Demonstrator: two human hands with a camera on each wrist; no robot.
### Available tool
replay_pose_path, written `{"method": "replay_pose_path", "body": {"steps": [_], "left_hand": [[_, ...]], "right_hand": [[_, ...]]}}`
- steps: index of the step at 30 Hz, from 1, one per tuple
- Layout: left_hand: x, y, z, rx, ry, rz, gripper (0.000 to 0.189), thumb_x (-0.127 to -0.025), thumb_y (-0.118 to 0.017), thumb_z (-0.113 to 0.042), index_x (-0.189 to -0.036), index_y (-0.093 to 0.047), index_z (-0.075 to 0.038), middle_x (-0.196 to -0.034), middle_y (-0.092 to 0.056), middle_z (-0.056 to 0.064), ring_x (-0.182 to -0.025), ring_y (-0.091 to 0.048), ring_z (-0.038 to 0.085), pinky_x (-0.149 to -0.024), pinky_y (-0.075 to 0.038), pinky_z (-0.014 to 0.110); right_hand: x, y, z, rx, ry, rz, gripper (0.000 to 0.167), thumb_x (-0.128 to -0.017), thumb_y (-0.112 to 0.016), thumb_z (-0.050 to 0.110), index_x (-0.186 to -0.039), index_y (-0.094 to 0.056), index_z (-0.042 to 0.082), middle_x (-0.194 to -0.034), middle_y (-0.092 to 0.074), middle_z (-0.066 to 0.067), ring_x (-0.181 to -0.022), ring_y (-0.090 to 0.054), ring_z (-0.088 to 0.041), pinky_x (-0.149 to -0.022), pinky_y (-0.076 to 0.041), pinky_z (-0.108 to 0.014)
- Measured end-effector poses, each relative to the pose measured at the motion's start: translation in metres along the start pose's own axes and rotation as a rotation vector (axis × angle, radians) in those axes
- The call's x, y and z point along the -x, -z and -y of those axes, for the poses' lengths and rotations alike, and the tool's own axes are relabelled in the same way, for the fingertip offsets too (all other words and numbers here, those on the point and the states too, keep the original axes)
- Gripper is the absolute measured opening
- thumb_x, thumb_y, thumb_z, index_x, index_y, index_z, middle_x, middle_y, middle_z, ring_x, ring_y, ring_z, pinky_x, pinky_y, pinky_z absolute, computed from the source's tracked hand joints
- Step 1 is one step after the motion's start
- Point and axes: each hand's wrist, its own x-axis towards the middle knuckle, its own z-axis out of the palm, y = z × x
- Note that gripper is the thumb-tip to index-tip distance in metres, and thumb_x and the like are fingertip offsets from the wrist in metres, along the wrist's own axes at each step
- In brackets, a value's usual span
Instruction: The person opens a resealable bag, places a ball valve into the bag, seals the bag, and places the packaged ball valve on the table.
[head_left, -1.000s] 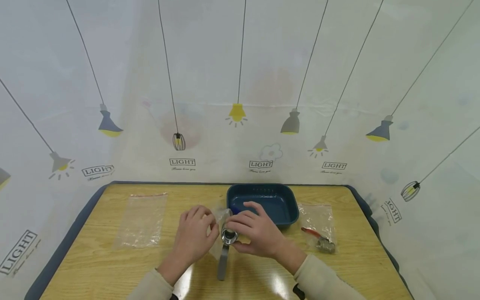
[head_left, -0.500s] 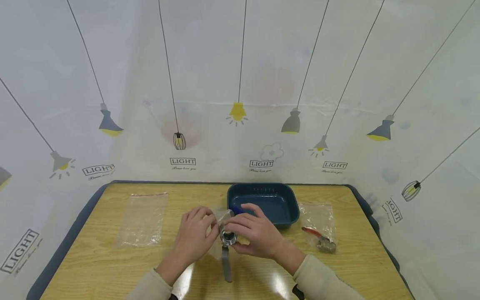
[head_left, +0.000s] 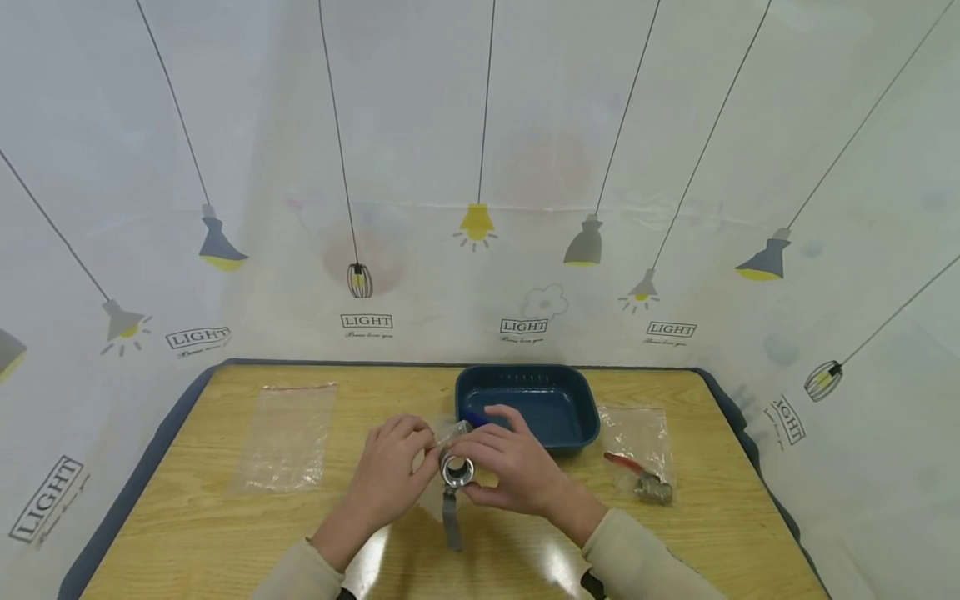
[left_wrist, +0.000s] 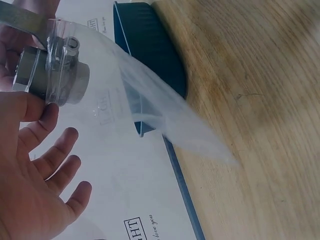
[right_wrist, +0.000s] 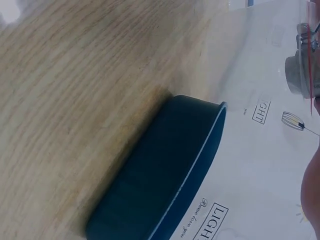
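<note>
A grey metal ball valve (head_left: 457,471) with a flat lever (head_left: 451,521) is held up over the table, its round bore toward me. In the left wrist view, a clear plastic bag (left_wrist: 165,115) lies around the far part of the valve body (left_wrist: 75,82) and trails off beyond it. My right hand (head_left: 517,467) grips the valve from the right, thumb below and fingers above. From the left, my left hand (head_left: 393,462) pinches the bag's edge against the valve with thumb and index finger; its other fingers are loosely bent. The right wrist view shows only a small part of the right hand (right_wrist: 312,190).
Behind the hands stands a dark blue tray (head_left: 540,408), with a bright blue item (head_left: 472,418) by its near left corner. A flat clear zip bag (head_left: 288,437) lies at left. At right, another zip bag (head_left: 637,433) holds a red-handled metal valve (head_left: 651,487).
The valve has tilted a little, so light now shows through its bore, which looked dark before. Its lever has shifted slightly to the right. Both hands keep nearly the same place.
</note>
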Motion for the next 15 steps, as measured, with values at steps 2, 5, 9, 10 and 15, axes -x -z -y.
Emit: {"method": "replay_pose_path", "body": {"steps": [2, 5, 9, 10, 15], "left_hand": [[-0.0002, -0.0001, -0.0003, 0.013, -0.006, -0.007, 0.015, -0.09, -0.066, -0.021, -0.076, -0.062, -0.023, -0.102, -0.065, -0.004, -0.109, -0.059, 0.023, -0.092, -0.045, 0.054], [-0.0003, 0.0004, -0.0012, 0.03, -0.005, -0.003, 0.014, -0.09, -0.065, -0.021, -0.076, -0.063, -0.024, -0.102, -0.065, -0.004, -0.11, -0.059, 0.024, -0.093, -0.045, 0.054], [-0.0005, 0.0003, -0.002, 0.052, -0.007, 0.0, 0.015, -0.091, -0.065, -0.021, -0.076, -0.063, -0.024, -0.101, -0.064, -0.005, -0.11, -0.059, 0.023, -0.093, -0.045, 0.055], [-0.0006, 0.0003, -0.0024, 0.06, -0.009, -0.001, 0.015, -0.09, -0.065, -0.021, -0.076, -0.063, -0.024, -0.101, -0.064, -0.005, -0.109, -0.059, 0.023, -0.093, -0.045, 0.055], [-0.0004, 0.0001, -0.0037, 0.086, -0.013, -0.007, 0.015, -0.089, -0.067, -0.019, -0.075, -0.063, -0.023, -0.099, -0.064, -0.005, -0.107, -0.059, 0.023, -0.093, -0.045, 0.055]], "right_hand": [[0.0012, -0.0007, -0.0004, -0.004, -0.005, 0.004, 0.045, -0.074, -0.08, 0.034, -0.114, -0.067, 0.019, -0.107, -0.072, 0.009, -0.1, -0.066, -0.006, -0.107, -0.038, -0.048], [0.0029, -0.002, -0.001, -0.005, -0.006, 0.01, 0.045, -0.074, -0.08, 0.034, -0.115, -0.067, 0.019, -0.109, -0.072, 0.009, -0.1, -0.066, -0.006, -0.108, -0.038, -0.047], [0.0037, -0.004, -0.0017, 0.0, -0.011, 0.019, 0.046, -0.073, -0.081, 0.034, -0.115, -0.067, 0.02, -0.108, -0.072, 0.01, -0.099, -0.065, -0.006, -0.106, -0.039, -0.048], [0.0039, -0.0045, -0.0018, -0.003, -0.016, 0.025, 0.046, -0.073, -0.081, 0.034, -0.115, -0.067, 0.02, -0.108, -0.072, 0.011, -0.098, -0.065, -0.005, -0.106, -0.039, -0.047], [0.0041, -0.0064, -0.0014, -0.018, -0.034, 0.048, 0.048, -0.072, -0.082, 0.035, -0.115, -0.066, 0.021, -0.107, -0.072, 0.011, -0.095, -0.066, -0.004, -0.104, -0.04, -0.047]]}}
